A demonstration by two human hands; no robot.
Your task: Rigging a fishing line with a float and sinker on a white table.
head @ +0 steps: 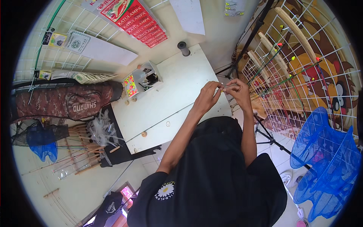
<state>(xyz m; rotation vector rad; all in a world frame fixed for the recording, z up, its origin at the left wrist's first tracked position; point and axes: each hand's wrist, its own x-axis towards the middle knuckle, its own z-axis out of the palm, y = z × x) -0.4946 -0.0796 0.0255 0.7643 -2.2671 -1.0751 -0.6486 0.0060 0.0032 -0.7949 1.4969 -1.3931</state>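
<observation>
My left hand (209, 94) and my right hand (237, 91) meet over the right end of the white table (173, 82). Their fingertips pinch a tiny yellow piece (222, 91), mostly hidden by the fingers; what is attached to it is too small to tell. At the table's back left stands a white divided box (147, 85). One compartment holds fluorescent red and yellow beads (130, 86), another a dark bundle (151, 79). A grey spool (183, 48) stands upright at the far edge. A thin dark line crosses the tabletop; whether seam or rod, I cannot tell.
A camouflage Shimano rod bag (65, 99) lies left of the table, near thin wooden-handled rods (88, 150). On the right, a white wire grid (306, 71) carries rods and wooden bars. Blue netting (326, 164) hangs in front of it, beside a black tripod leg (272, 139).
</observation>
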